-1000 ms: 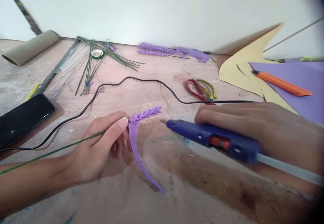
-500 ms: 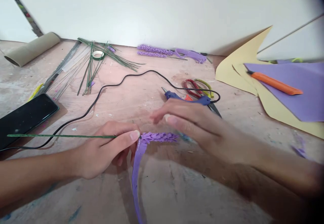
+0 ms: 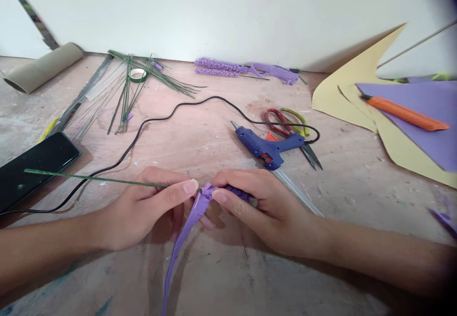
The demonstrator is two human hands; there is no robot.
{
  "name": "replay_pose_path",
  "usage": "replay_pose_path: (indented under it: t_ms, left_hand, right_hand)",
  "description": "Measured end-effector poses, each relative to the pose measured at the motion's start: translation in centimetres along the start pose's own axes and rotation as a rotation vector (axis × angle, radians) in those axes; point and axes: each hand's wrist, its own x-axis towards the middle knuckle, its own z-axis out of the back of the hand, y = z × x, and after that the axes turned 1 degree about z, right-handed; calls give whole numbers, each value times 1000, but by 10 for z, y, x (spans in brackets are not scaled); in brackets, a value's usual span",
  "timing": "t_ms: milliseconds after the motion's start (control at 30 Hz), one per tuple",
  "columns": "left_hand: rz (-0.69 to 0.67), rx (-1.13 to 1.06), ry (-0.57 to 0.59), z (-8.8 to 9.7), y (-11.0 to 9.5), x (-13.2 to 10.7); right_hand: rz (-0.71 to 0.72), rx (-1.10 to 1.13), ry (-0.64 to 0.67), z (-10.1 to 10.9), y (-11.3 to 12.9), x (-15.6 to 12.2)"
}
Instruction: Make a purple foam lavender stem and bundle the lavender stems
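Note:
Between thumb and fingers, my left hand (image 3: 157,206) grips a green floral wire stem (image 3: 107,179) where it meets a purple fringed strip (image 3: 189,221). The strip's loose end hangs down toward the front of the table. My right hand (image 3: 264,202) is closed around the purple flower spike (image 3: 207,191) wound on the stem's right end, and most of that spike is hidden by the fingers. Just beyond my right hand lies a blue glue gun (image 3: 255,142) with a clear glue stick (image 3: 296,190) in it.
Red-and-green-handled scissors (image 3: 278,122) lie behind the glue gun. A black cord (image 3: 174,111) crosses the table. At left are a phone (image 3: 39,163), green wires (image 3: 124,97), tape (image 3: 137,74) and a cardboard tube (image 3: 46,67). Finished purple spikes (image 3: 217,66) lie behind; an orange cutter (image 3: 407,113) rests on foam sheets (image 3: 428,140).
My right hand has come down and left from above the spike and closed on it. The stem's left end has tilted up, and the strip's loose end has swung left.

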Motion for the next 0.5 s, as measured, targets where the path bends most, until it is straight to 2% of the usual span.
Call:
replay_pose_path:
  t_ms: [133,333,433,500]
  left_hand:
    - [107,-129,73,0,1,0]
    - [129,-154,100,2,5,-1]
    - [126,-112,110,4,4,-3]
    - [116,-49,129,5,3,-3]
  right_hand:
    - [-39,-7,-89,-6,-2,-3]
    - [-69,32,-172,-9,-5,-7]
    - [-66,58,-159,-8,-7,-8]
    - [-59,105,-96,-7,-7,-7]
